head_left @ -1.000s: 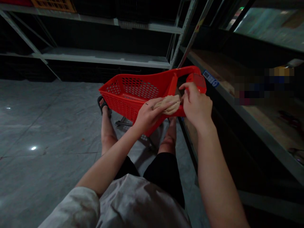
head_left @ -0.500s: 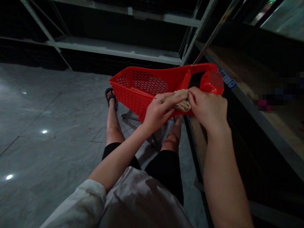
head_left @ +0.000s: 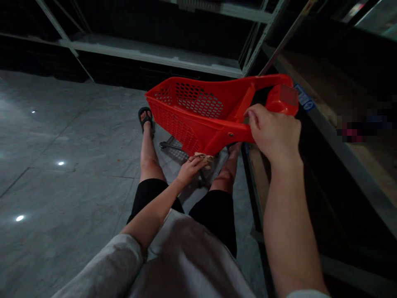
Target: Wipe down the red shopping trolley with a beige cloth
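A red plastic shopping cart (head_left: pixel 217 131) with perforated basket walls stands between my legs, its handle end to the right. My right hand (head_left: pixel 274 130) is wrapped around the near side of the handle end, thumb on top. Low on the near side, my left hand (head_left: pixel 190 170) holds a beige cloth (head_left: pixel 204 158) against the cart's lower edge. Part of the cloth is hidden under the fingers. Past the right hand sits a red boxy part (head_left: pixel 283 99) of the handle.
White metal shelving (head_left: pixel 155 54) runs behind the cart. On the right is a low wooden shelf (head_left: pixel 328 91) with a blue label (head_left: pixel 304 97) on its edge. Grey tiled floor (head_left: pixel 77 165) spreads to the left. Below the basket, a dark metal wheel frame (head_left: pixel 170 145) shows.
My left hand has moved the cloth from beside the right hand at the handle down and left to the cart's lower near edge. The right hand stays at the handle.
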Demonstrator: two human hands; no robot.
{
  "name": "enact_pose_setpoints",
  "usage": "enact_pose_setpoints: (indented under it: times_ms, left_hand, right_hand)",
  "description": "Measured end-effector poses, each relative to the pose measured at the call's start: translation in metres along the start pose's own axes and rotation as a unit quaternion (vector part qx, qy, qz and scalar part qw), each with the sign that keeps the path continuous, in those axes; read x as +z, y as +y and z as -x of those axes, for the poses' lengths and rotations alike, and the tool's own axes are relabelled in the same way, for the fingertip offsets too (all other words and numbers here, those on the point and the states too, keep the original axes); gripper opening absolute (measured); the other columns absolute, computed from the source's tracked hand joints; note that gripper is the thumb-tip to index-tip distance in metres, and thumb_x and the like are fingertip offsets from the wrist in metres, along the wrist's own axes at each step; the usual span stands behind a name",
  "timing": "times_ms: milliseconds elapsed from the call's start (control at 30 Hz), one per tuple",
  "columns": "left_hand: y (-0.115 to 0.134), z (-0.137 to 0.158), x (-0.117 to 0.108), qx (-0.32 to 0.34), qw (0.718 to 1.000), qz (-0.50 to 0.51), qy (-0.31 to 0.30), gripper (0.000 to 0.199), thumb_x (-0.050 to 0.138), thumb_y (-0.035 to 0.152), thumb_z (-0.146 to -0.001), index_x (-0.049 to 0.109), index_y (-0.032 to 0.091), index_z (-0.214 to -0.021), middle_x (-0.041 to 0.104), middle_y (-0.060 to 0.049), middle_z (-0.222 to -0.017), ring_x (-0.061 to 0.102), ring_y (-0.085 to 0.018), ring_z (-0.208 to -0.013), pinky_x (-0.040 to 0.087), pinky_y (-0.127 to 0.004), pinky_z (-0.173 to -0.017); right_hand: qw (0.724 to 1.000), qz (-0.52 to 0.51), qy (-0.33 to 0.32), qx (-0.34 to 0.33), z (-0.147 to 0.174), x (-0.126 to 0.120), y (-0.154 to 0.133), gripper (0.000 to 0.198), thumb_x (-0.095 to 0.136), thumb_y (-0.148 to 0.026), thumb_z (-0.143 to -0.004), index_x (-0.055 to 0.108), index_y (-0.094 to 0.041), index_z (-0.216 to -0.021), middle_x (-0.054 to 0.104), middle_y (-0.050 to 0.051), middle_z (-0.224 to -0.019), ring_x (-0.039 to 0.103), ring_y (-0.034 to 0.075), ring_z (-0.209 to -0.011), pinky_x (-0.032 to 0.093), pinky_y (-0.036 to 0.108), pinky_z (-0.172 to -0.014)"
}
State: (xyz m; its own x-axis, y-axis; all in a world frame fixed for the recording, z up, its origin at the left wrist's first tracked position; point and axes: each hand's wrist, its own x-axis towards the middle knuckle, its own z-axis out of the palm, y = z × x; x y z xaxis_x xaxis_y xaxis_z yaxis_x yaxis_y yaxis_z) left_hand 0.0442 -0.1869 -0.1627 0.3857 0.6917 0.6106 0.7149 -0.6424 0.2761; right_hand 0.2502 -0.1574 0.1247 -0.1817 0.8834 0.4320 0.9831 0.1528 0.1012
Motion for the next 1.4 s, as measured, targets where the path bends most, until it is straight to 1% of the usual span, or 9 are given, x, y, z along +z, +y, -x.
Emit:
enact_pose_setpoints:
  times_ms: [233,333,433,600,767,900,1133,1267,1400]
  left_hand:
    - [0.034,-0.109,-0.051,0.015,0.970,0.072,0.230,0.030,0.057,0.030,-0.104,0.073,0.036,-0.128,0.068,-0.003,-0.130,0.062,-0.021,-0.124,0.054,-0.041,-0.110]
    - [0.036,-0.140,-0.059,0.030,0.962,0.056,0.264,0.030,0.055,0.032,-0.105,0.071,0.034,-0.129,0.065,-0.005,-0.135,0.058,-0.023,-0.131,0.051,-0.044,-0.114]
    - [0.022,-0.117,-0.038,0.005,0.970,0.037,0.242,0.029,0.052,0.033,-0.106,0.071,0.033,-0.128,0.066,-0.005,-0.131,0.058,-0.022,-0.129,0.052,-0.043,-0.112]
    - [-0.013,-0.023,0.013,-0.043,0.994,0.038,0.093,0.034,0.045,0.029,-0.108,0.071,0.029,-0.130,0.069,-0.008,-0.127,0.063,-0.023,-0.122,0.057,-0.041,-0.104]
    - [-0.032,0.021,0.022,-0.021,0.998,0.052,0.002,0.036,0.040,0.027,-0.108,0.074,0.028,-0.120,0.073,-0.005,-0.115,0.068,-0.020,-0.105,0.062,-0.033,-0.082]
    - [-0.027,-0.009,0.003,-0.056,0.997,0.054,0.013,0.038,0.036,0.034,-0.110,0.071,0.027,-0.123,0.069,-0.007,-0.124,0.066,-0.019,-0.111,0.060,-0.036,-0.092]
    - [0.009,-0.130,-0.076,-0.036,0.976,0.080,0.197,0.034,0.045,0.040,-0.108,0.065,0.026,-0.131,0.065,-0.008,-0.130,0.057,-0.024,-0.132,0.047,-0.045,-0.116]
    - [0.022,-0.163,-0.101,0.040,0.983,0.081,0.159,0.043,0.042,0.047,-0.108,0.056,0.023,-0.142,0.063,-0.011,-0.139,0.054,-0.024,-0.138,0.044,-0.042,-0.118]
    - [0.021,-0.176,-0.099,0.120,0.989,0.051,0.067,0.044,0.038,0.048,-0.109,0.059,0.023,-0.139,0.068,-0.010,-0.130,0.065,-0.020,-0.120,0.053,-0.033,-0.098]
  right_hand:
    - [0.991,0.048,-0.121,-0.013,-0.006,-0.025,-0.034,0.036,0.034,-0.022,-0.107,0.068,-0.015,-0.112,0.077,0.018,-0.095,0.075,0.029,-0.091,0.049,0.037,-0.073]
    - [0.990,0.052,-0.134,0.000,-0.012,-0.024,-0.044,0.034,0.035,-0.018,-0.103,0.065,-0.017,-0.120,0.077,0.018,-0.104,0.076,0.031,-0.091,0.051,0.036,-0.069]
    - [0.996,0.029,-0.080,0.010,-0.012,-0.010,-0.045,0.036,0.035,-0.030,-0.107,0.067,-0.018,-0.115,0.077,0.016,-0.099,0.075,0.032,-0.091,0.052,0.038,-0.073]
    - [0.998,-0.005,-0.054,0.022,-0.007,0.007,-0.041,0.051,0.025,-0.042,-0.109,0.067,-0.013,-0.107,0.075,0.018,-0.095,0.072,0.030,-0.099,0.051,0.040,-0.081]
    - [0.999,-0.003,-0.045,0.012,-0.008,0.010,-0.038,0.053,0.022,-0.041,-0.109,0.067,-0.012,-0.111,0.074,0.018,-0.094,0.070,0.030,-0.100,0.050,0.039,-0.080]
    - [1.000,-0.016,-0.025,0.000,-0.009,0.013,-0.036,0.052,0.025,-0.042,-0.109,0.068,-0.013,-0.107,0.072,0.016,-0.088,0.070,0.030,-0.094,0.049,0.039,-0.078]
    - [0.999,-0.036,-0.020,-0.013,-0.004,0.011,-0.034,0.053,0.028,-0.036,-0.105,0.074,-0.015,-0.094,0.074,0.021,-0.085,0.069,0.032,-0.086,0.047,0.041,-0.073]
    - [0.999,-0.012,-0.021,-0.024,0.005,0.007,-0.027,0.054,0.029,-0.036,-0.103,0.077,-0.016,-0.088,0.074,0.021,-0.080,0.068,0.031,-0.079,0.043,0.039,-0.068]
    - [1.000,0.008,-0.018,-0.021,0.010,0.008,-0.010,0.054,0.031,-0.038,-0.102,0.078,-0.016,-0.086,0.075,0.019,-0.082,0.067,0.029,-0.079,0.040,0.037,-0.068]
